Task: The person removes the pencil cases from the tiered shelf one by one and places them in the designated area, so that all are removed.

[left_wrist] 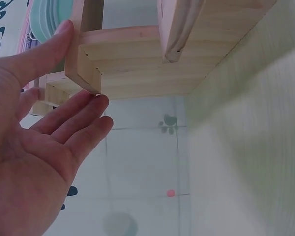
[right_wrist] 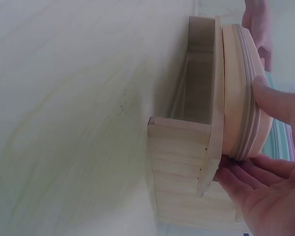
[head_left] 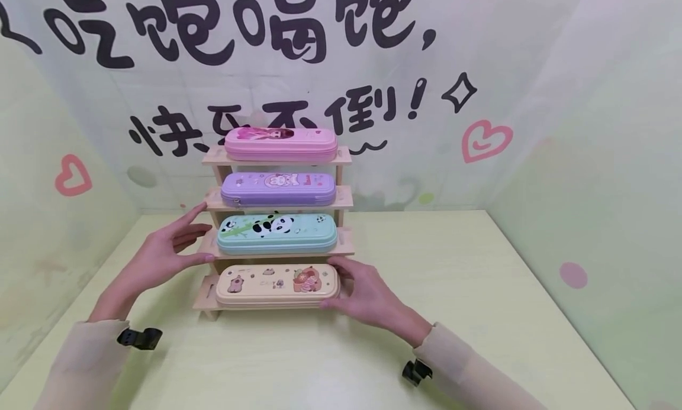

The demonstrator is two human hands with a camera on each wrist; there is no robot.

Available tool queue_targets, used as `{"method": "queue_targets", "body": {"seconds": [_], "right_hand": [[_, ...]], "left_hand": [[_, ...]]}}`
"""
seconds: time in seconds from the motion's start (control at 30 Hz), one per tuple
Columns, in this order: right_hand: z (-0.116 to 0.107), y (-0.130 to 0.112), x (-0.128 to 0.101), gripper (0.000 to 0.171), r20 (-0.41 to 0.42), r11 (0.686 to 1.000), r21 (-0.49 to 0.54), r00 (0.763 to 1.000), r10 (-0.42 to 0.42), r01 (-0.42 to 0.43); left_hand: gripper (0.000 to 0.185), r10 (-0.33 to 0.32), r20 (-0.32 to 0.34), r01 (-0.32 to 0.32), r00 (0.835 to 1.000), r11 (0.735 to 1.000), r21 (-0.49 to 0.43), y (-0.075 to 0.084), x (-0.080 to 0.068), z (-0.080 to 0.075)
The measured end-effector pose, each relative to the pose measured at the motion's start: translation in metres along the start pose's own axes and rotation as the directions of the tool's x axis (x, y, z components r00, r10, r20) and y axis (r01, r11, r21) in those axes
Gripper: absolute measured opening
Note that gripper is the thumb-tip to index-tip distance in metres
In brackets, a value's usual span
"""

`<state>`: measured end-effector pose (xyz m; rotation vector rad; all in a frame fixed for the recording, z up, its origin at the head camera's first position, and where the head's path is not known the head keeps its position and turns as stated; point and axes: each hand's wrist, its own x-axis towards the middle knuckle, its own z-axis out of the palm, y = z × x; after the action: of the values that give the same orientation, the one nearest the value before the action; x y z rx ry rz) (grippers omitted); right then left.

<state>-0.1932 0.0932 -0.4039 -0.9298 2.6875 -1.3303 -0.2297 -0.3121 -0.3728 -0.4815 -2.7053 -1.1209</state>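
On a wooden stepped rack lie pencil cases, one per tier. The beige pencil case, printed with cartoon animals, lies on the lowest tier. My right hand grips its right end, thumb at the front near the zip and fingers behind. Above it is a mint pencil case with pandas, then a purple pencil case, and a pink pencil case on top. At the rack's left side, my left hand touches the board ends with thumb and fingertips extended; it holds no case.
The rack stands on a pale wood-grain table. Behind it rises a white wall panel with black lettering and pink hearts. Side panels border the table left and right. A black wrist camera sits by each sleeve.
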Motion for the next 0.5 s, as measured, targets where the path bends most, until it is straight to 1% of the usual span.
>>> {"method": "queue_targets", "body": {"seconds": [0.1,0.17,0.27,0.33,0.4,0.5], "right_hand": [[0.001,0.001,0.002,0.085,0.033,1.000,-0.016,0.999,-0.018,0.018],[0.000,0.001,0.004,0.083,0.043,0.999,-0.029,0.999,-0.028,0.029],[0.000,0.001,0.005,0.076,0.049,0.999,-0.020,0.998,-0.038,0.039],[0.000,0.001,0.005,0.074,0.050,0.999,-0.019,0.998,-0.039,0.040],[-0.001,0.000,0.004,0.074,0.050,0.999,-0.021,0.998,-0.038,0.039],[-0.002,0.000,0.003,0.078,0.050,0.998,-0.045,0.998,-0.034,0.036]], "left_hand": [[0.100,-0.003,0.006,0.003,1.000,1.000,-0.024,0.003,-0.001,0.000],[0.100,-0.001,0.005,0.001,1.000,0.999,-0.044,0.007,-0.002,-0.001],[0.101,-0.001,-0.004,0.000,1.000,0.998,-0.063,0.015,-0.005,-0.002],[0.101,-0.002,-0.009,0.001,1.000,0.997,-0.078,0.017,-0.005,-0.003],[0.101,-0.006,-0.005,0.005,1.000,0.997,-0.081,0.014,-0.005,-0.002],[0.100,-0.015,-0.001,0.015,1.000,0.996,-0.083,0.005,-0.003,-0.001]]}}
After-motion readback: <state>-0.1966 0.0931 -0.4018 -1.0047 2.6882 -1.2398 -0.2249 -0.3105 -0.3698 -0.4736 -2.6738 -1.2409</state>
